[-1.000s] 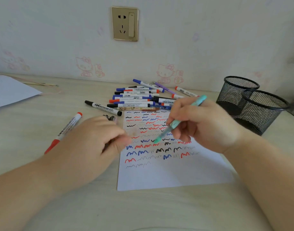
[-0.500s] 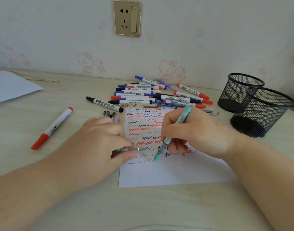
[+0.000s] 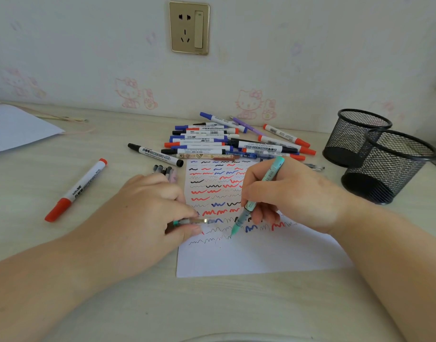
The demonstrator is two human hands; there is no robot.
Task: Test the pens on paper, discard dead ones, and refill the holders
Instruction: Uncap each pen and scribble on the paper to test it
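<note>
A white test sheet [image 3: 256, 257] covered with red, blue and black squiggles lies in front of me. My right hand [image 3: 293, 193] grips a teal pen [image 3: 258, 193] with its tip on the paper at the lowest row of squiggles. At the sheet's left edge my left hand [image 3: 147, 211] pinches the pen's clear cap [image 3: 192, 222]. A pile of markers and pens [image 3: 226, 141] lies beyond the sheet. Two black mesh holders [image 3: 389, 166] stand at the right, with nothing visible inside.
A lone red-capped marker [image 3: 76, 191] lies to the left, a black-capped marker [image 3: 155, 154] nearer the pile. Several loose caps [image 3: 166, 170] sit by the sheet's top left corner. Another white sheet [image 3: 17, 129] lies far left. A wall socket [image 3: 189, 27] is above.
My right hand has brought the teal pen down from above the sheet onto the paper's lower rows. The left hand moved to the sheet's edge, and the cap now shows in its fingers.
</note>
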